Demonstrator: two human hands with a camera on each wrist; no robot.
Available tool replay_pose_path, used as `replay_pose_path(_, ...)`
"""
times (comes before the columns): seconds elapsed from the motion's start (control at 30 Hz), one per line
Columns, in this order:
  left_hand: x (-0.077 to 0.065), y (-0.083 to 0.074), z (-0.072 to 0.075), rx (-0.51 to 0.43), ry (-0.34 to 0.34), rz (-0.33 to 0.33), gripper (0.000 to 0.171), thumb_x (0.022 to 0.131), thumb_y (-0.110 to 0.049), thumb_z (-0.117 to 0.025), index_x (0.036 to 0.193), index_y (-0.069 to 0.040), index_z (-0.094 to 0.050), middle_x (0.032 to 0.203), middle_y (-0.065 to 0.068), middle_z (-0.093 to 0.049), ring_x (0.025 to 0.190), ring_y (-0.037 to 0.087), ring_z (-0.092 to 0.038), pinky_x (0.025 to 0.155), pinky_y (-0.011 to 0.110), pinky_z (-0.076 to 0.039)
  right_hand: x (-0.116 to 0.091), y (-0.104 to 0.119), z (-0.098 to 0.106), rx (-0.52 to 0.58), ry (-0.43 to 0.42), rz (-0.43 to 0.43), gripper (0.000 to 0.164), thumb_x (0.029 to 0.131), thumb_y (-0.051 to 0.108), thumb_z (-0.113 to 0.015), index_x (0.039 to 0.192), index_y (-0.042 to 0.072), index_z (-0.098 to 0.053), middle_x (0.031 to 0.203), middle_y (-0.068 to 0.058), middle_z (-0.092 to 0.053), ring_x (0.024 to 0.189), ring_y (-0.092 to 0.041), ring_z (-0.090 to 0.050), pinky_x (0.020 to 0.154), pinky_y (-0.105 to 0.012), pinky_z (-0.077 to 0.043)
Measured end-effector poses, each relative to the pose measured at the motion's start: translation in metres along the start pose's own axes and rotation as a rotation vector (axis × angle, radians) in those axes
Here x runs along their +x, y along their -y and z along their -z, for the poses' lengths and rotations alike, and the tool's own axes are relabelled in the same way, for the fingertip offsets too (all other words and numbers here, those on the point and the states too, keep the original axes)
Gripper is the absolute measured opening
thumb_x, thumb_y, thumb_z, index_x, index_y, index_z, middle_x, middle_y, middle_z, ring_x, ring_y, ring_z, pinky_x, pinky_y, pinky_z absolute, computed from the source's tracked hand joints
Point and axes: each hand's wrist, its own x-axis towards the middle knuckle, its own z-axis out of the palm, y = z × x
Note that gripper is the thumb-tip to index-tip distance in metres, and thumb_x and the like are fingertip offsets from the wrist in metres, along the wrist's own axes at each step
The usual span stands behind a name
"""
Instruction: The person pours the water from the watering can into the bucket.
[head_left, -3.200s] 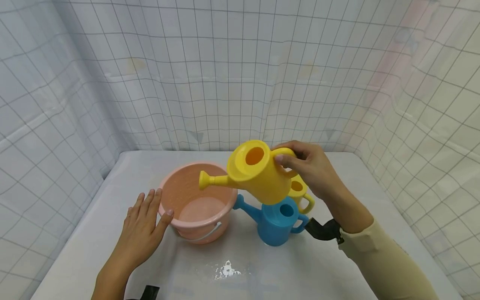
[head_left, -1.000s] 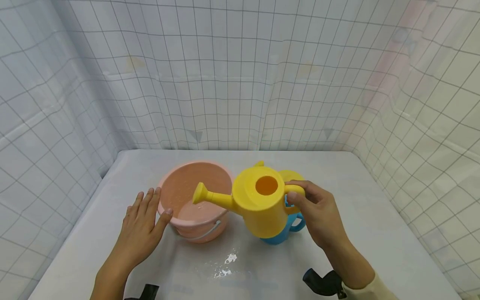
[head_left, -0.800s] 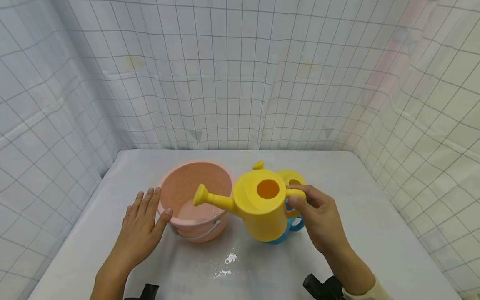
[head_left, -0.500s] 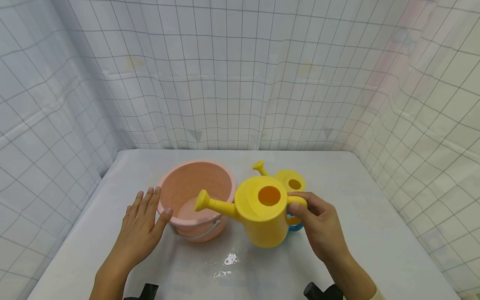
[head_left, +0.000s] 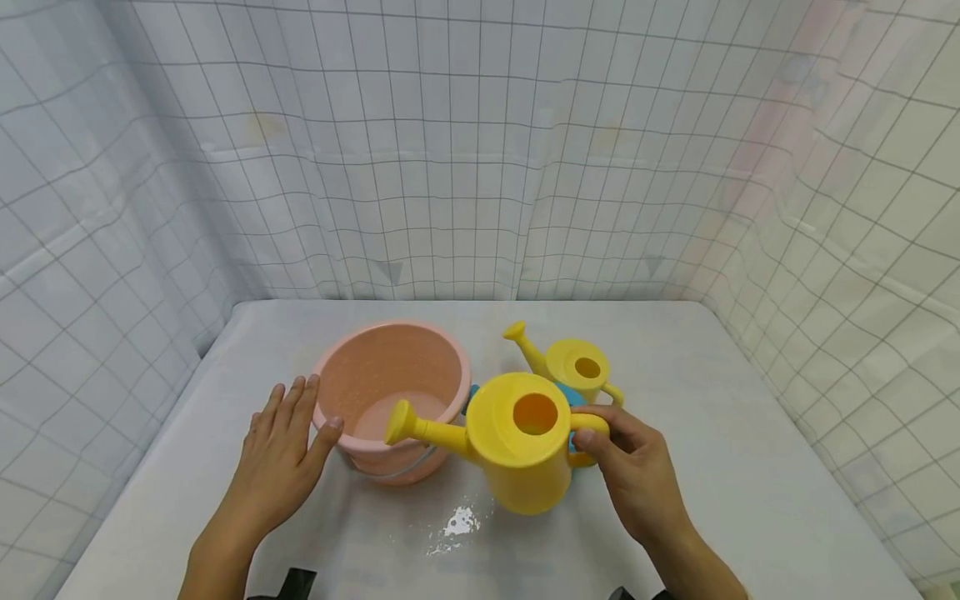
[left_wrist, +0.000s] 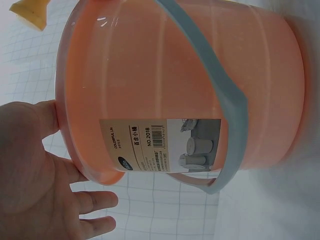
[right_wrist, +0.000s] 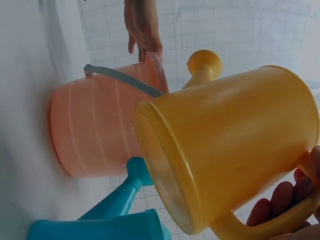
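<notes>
Head view: a white desk [head_left: 720, 475] spreads before me, and left of its middle stands a round, peach-pink plastic bucket [head_left: 386, 367]. My left hand [head_left: 279, 467] is nearer to it, fingers straight and slightly spread, touching the left rim without gripping. To the bucket's right, a large bright yellow plastic watering can [head_left: 522, 467] is held clear of the desk by my right hand [head_left: 633, 471], whose fingers curl round its loop handle. I judge that the coming move turns on this can's long axis: it runs crosswise, handle to my right, spout pointing left at the bucket. Its flared tip sits higher than the near right part of the rim; whether it is over the opening, I cannot tell. Mostly hidden behind the held can is a blue plastic watering can [right_wrist: 105, 227]; beyond both stands a small yellow plastic watering can [head_left: 573, 362], spout angled left and away.
</notes>
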Motion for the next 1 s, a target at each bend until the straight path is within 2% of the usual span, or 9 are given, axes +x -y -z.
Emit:
replay_pose_path(0.17, 0.000, 0.001, 0.000, -0.003, -0.010, -0.001, 0.069, 0.100, -0.046, -0.034, 0.153, -0.012, -0.006, 0.156, 0.025, -0.012, 0.146, 0.043, 0.003, 0.109, 0.070, 0.001, -0.005, -0.004, -0.001, 0.004, 0.002, -0.002, 0.023, 0.093, -0.003, -0.051, 0.113, 0.000, -0.063, 0.103, 0.002, -0.065, 0.091, -0.010, -0.061, 0.082, -0.025, -0.053)
replay_pose_path(0.4, 0.000, 0.000, 0.000, -0.001, -0.019, 0.002, 0.070, 0.100, -0.046, -0.035, 0.153, -0.011, -0.007, 0.156, 0.025, -0.014, 0.146, 0.043, 0.001, 0.108, 0.071, -0.002, -0.012, -0.010, -0.001, -0.007, -0.002, 0.006, 0.024, 0.094, -0.003, -0.050, 0.115, -0.003, -0.061, 0.106, 0.002, -0.065, 0.092, -0.009, -0.062, 0.082, -0.025, -0.054)
replay_pose_path(0.6, 0.000, 0.001, 0.000, -0.007, -0.005, 0.000, 0.069, 0.100, -0.046, -0.034, 0.153, -0.012, -0.006, 0.156, 0.025, -0.012, 0.146, 0.043, 0.003, 0.108, 0.071, -0.001, -0.019, -0.019, -0.001, -0.010, -0.007, -0.013, 0.024, 0.095, -0.002, -0.049, 0.116, -0.003, -0.061, 0.108, 0.002, -0.066, 0.093, -0.011, -0.062, 0.082, -0.026, -0.055)
replay_pose_path(0.8, -0.001, -0.001, 0.001, -0.006, -0.009, 0.000, 0.069, 0.100, -0.046, -0.035, 0.153, -0.011, -0.006, 0.156, 0.025, -0.013, 0.146, 0.043, 0.001, 0.108, 0.071, -0.002, -0.028, -0.029, -0.003, -0.021, -0.066, -0.066, 0.024, 0.094, -0.001, -0.051, 0.116, -0.004, -0.060, 0.109, 0.000, -0.066, 0.092, -0.013, -0.062, 0.082, -0.026, -0.055)
replay_pose_path(1.0, 0.000, -0.002, 0.001, 0.002, -0.012, 0.008, 0.070, 0.100, -0.047, -0.035, 0.153, -0.011, -0.006, 0.156, 0.025, -0.013, 0.146, 0.043, 0.001, 0.108, 0.071, -0.003, -0.033, -0.034, -0.006, -0.020, -0.071, -0.123, 0.025, 0.094, 0.001, -0.052, 0.118, -0.005, -0.058, 0.111, -0.001, -0.066, 0.093, -0.014, -0.063, 0.083, -0.027, -0.055)
